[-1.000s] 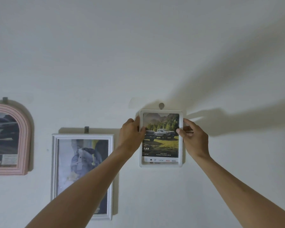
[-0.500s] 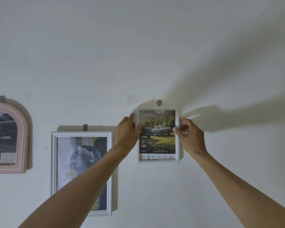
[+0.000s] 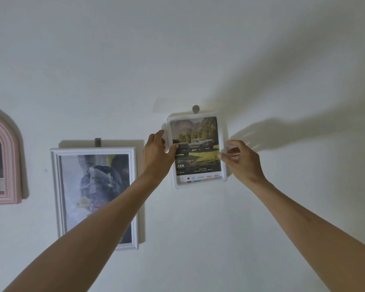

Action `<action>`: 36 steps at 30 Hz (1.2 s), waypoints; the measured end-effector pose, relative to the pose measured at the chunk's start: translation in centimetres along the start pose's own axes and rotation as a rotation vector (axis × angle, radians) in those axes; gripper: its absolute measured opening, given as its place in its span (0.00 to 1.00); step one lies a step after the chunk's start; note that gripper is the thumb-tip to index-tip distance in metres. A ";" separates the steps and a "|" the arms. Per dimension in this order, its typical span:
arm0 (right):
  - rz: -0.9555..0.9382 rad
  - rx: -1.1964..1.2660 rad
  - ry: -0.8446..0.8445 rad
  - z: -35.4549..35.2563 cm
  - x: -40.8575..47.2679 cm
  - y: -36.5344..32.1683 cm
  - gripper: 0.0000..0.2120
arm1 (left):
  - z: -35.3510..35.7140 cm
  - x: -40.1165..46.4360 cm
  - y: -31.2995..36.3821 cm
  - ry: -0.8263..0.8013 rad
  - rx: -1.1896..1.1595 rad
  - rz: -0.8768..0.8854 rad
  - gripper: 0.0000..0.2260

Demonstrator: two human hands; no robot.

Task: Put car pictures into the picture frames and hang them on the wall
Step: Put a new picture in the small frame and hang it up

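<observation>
A small white picture frame (image 3: 197,185) with a picture of two cars in a green landscape is held flat against the white wall. Its top edge sits just under a round grey wall hook (image 3: 196,109). My left hand (image 3: 157,153) grips the frame's left edge, thumb on the front. My right hand (image 3: 241,160) pinches the right edge with its fingertips. The frame is tilted slightly, its top leaning left.
A larger white frame (image 3: 95,150) with a picture hangs on a hook to the left, partly hidden by my left forearm. A pink arched frame (image 3: 14,165) with a car picture hangs at the far left edge. Bare white wall lies above and to the right.
Both hands have kept hold of the small frame and it now tilts slightly, its top leaning left. The camera view has drifted a little.
</observation>
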State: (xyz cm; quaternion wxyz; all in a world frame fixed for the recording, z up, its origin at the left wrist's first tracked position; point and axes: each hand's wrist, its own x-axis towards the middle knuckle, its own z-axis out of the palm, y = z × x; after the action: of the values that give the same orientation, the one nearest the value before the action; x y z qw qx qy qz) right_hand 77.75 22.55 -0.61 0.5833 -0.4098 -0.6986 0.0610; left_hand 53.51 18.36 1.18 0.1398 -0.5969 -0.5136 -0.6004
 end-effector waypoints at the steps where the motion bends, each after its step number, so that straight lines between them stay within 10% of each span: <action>1: 0.006 -0.007 -0.008 0.0 -0.1 0.0 0.21 | 0.0 -0.1 0.0 -0.009 -0.005 -0.004 0.23; 28: 0.095 -0.080 -0.019 1.2 -0.7 -0.9 0.13 | -0.6 1.0 -0.8 -0.106 -0.087 0.057 0.11; 36: 0.117 -0.088 -0.010 -0.1 -2.0 -0.3 0.17 | -0.3 -1.7 -0.6 -0.018 -0.209 0.002 0.25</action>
State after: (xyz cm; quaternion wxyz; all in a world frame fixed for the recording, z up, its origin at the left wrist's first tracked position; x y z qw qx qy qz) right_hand 77.64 20.99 -1.97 0.5567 -0.4749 -0.6784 0.0664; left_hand 53.30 17.67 -0.50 0.0728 -0.6142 -0.4488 -0.6450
